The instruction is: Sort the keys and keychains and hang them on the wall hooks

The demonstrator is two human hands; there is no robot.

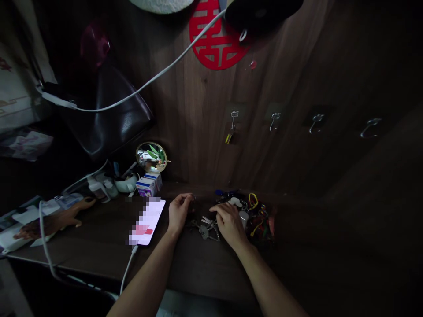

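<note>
My left hand (179, 213) is raised just above the dark wooden shelf, thumb and fingers pinched together. A small glint shows at its fingertips, but the thing they pinch is too dark to name. Right of it, my right hand (230, 223) hovers with the index finger reaching left and the others loosely bent; nothing shows in its grasp. Between and below the hands lies a bunch of metal keys (205, 231). Behind and right of my right hand is a pile of small items, with a yellow loop (253, 201), cords and a reddish piece (272, 221).
A lit phone (149, 222) with a white cable lies left of my left hand. Farther left stand small boxes (147, 186), a round mirror (152, 157), bottles (98, 188) and a brown animal figure (56, 220). Metal hooks (275, 121) line the wall; one holds a key (229, 135).
</note>
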